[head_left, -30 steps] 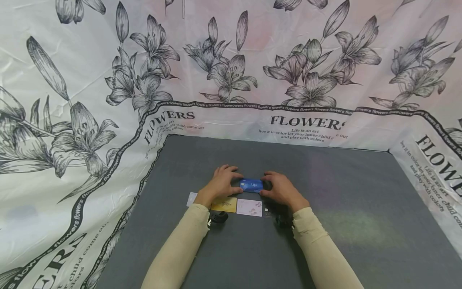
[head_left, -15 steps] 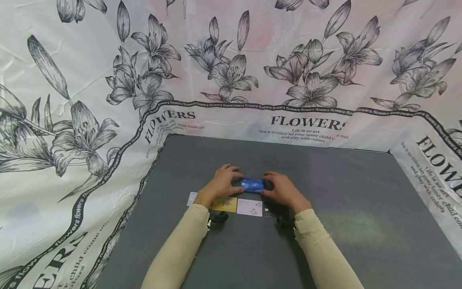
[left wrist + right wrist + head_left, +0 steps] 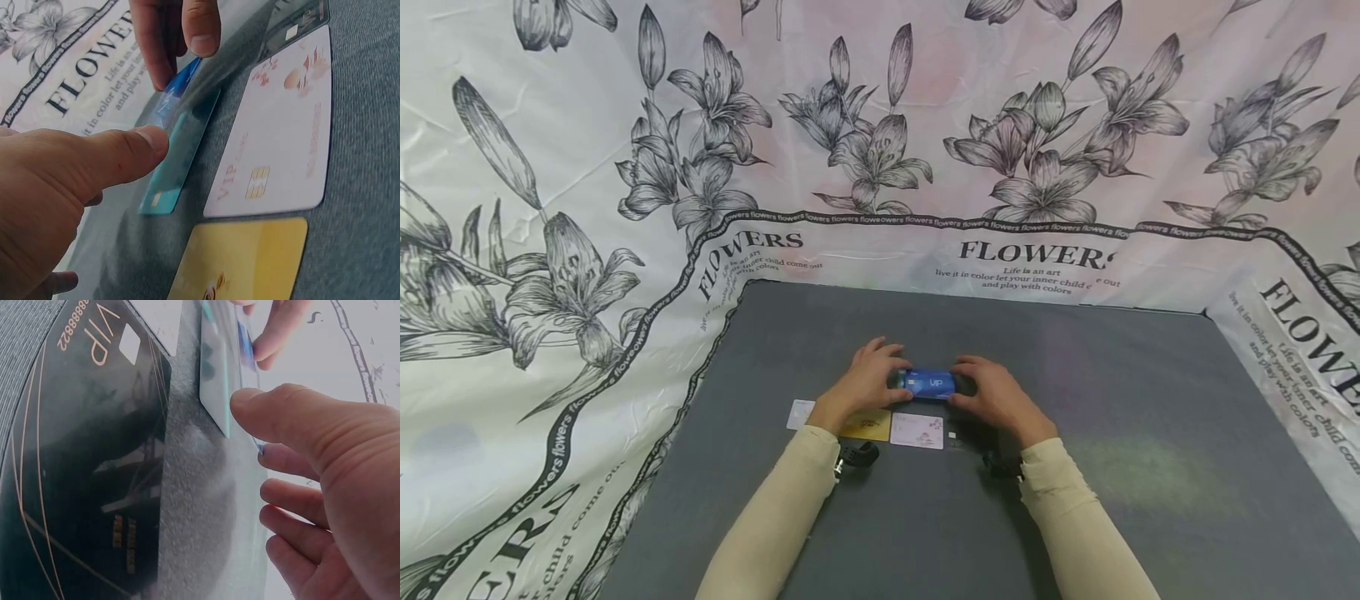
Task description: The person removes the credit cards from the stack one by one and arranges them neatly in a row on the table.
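Observation:
A blue VIP card [image 3: 931, 384] is held by its two short ends above the table. My left hand [image 3: 865, 379] pinches its left end between thumb and fingers, and my right hand [image 3: 997, 396] pinches the right end. Close below it lies a teal card [image 3: 167, 178], partly covered by the blue one in the head view. Nearer me is a row of cards: a white card with a floral print [image 3: 917, 432], a gold card [image 3: 871, 425], a black VIP card [image 3: 106, 444] and a pale card [image 3: 800, 413]. My left wrist partly hides the gold and pale cards.
The grey table [image 3: 1135, 400] runs back to a hanging white cloth [image 3: 865, 242] printed with flowers, which also rises along the left and right sides. Dark bands with cameras [image 3: 859, 455] sit on the wrists, close to the row of cards.
Both hands have moved slightly right with the blue card. A teal strip now shows at its left end. The row of cards has stayed in place.

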{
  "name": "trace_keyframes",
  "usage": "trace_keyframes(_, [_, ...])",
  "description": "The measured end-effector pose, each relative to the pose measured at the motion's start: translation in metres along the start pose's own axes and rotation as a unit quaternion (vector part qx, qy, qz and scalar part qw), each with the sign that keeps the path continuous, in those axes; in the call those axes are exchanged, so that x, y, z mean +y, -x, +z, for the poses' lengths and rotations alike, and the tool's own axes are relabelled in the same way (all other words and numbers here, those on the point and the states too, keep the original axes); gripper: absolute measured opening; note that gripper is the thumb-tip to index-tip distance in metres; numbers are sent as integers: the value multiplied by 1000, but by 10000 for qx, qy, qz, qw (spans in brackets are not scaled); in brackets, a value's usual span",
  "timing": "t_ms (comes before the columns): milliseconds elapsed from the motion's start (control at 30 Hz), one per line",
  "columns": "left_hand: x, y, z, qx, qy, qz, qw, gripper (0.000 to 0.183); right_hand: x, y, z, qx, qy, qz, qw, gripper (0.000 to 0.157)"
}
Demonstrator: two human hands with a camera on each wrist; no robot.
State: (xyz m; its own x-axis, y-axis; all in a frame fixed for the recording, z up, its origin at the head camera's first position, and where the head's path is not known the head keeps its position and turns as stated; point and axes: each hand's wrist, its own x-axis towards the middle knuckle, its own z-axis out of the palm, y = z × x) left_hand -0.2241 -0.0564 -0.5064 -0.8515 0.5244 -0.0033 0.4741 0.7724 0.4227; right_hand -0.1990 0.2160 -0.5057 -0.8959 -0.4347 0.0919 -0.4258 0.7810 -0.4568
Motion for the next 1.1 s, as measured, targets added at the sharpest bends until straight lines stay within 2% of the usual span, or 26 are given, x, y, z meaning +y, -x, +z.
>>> trace_keyframes(633, [24,-7,-1,63,-25,365,9993,51,10,23,-20,209,113,-40,9997,52])
trace_keyframes(1100, [43,-13,7,54,-2,452,9990,52,15,42,-32,294,178,34,9994,53])
